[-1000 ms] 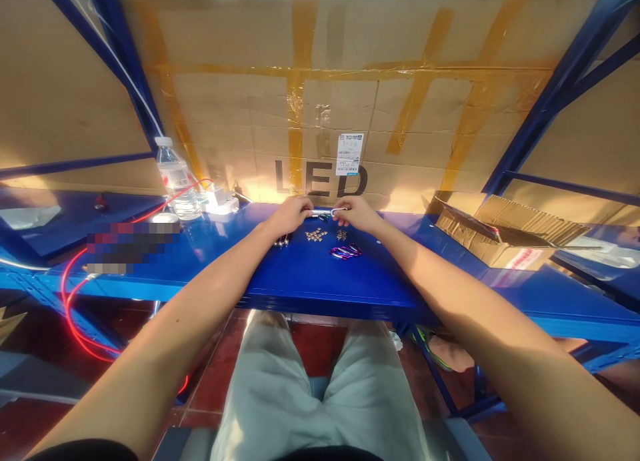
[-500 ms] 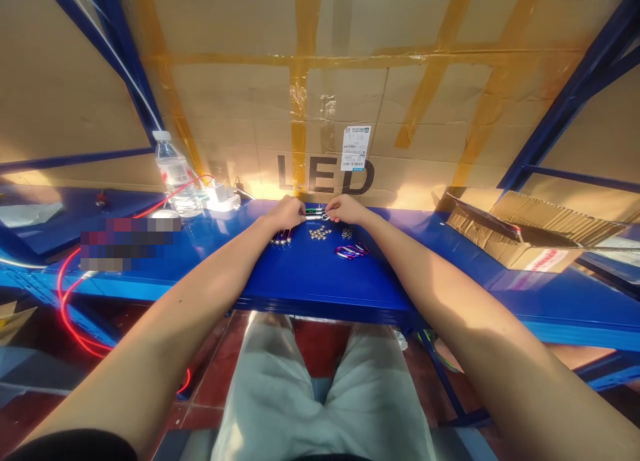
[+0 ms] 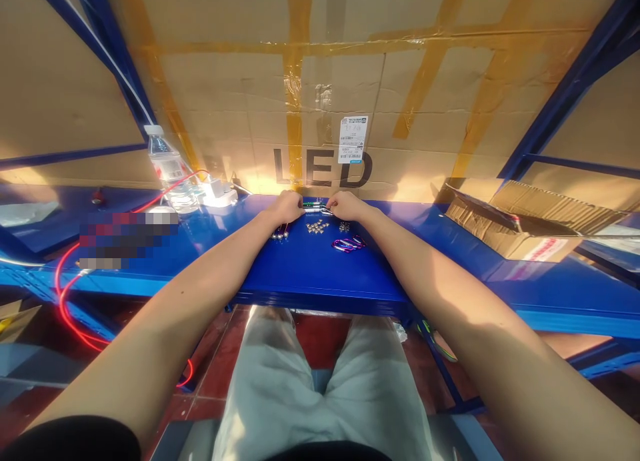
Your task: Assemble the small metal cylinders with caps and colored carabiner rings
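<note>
My left hand (image 3: 286, 207) is closed, its fingers at the left end of a slim silver piece (image 3: 313, 210) near the back of the blue table (image 3: 310, 274). Green-and-silver slim pieces (image 3: 313, 203) lie just behind it. My right hand (image 3: 347, 206) is pinched at the other end, on a small metal ring (image 3: 326, 211) partly hidden by the fingers. In front of my hands are a cluster of small gold-silver metal parts (image 3: 317, 227), a little group of darker parts (image 3: 345, 226) and purple carabiner-like loops (image 3: 349, 243). Small round-ended pieces (image 3: 281, 234) lie beside my left wrist.
At the left stand a water bottle (image 3: 173, 171) and a white plug block (image 3: 220, 193), with a red cable (image 3: 60, 294) hanging over the edge. An open cardboard box (image 3: 520, 231) sits on the right. A big carton marked LED (image 3: 225, 127) rises behind the table.
My right fingers have shifted a little, and the metal ring looks turned and less exposed. My left hand keeps its hold. The whole view has moved slightly.
</note>
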The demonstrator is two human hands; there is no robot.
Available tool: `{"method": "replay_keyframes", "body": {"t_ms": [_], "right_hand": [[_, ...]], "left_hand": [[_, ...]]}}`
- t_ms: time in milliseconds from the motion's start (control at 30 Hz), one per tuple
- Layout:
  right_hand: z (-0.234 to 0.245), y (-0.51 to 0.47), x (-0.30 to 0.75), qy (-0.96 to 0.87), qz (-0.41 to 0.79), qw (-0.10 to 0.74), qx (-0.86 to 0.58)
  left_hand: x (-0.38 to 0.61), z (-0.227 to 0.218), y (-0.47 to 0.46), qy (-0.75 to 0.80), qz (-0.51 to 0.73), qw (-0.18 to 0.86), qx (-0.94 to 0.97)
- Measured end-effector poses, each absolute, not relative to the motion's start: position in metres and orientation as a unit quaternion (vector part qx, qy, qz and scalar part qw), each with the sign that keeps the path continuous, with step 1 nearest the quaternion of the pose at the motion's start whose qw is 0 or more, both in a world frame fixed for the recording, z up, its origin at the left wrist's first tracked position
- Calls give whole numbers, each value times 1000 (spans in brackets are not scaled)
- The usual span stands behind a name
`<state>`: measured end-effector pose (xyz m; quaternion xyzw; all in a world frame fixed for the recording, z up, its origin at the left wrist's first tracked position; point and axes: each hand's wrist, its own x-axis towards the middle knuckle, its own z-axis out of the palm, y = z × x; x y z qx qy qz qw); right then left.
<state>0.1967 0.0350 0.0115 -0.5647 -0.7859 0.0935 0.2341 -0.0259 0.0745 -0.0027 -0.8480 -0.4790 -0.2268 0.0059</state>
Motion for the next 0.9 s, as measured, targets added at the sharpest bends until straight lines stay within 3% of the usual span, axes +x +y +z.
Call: {"method": "replay_keyframes", "body": {"t_ms": [233,567,900], "right_hand": [[9,38,197,-776,114,229,-576],[15,38,195,-775,75,144,-610],[10,42,199,-782,53,158,-600]], "left_hand": [[-27,-3,75,-484,-214,-7,-849],[-24,3,67,-505,-164,6,-847],[-19,6,67,-478,-167,35,-862]]}}
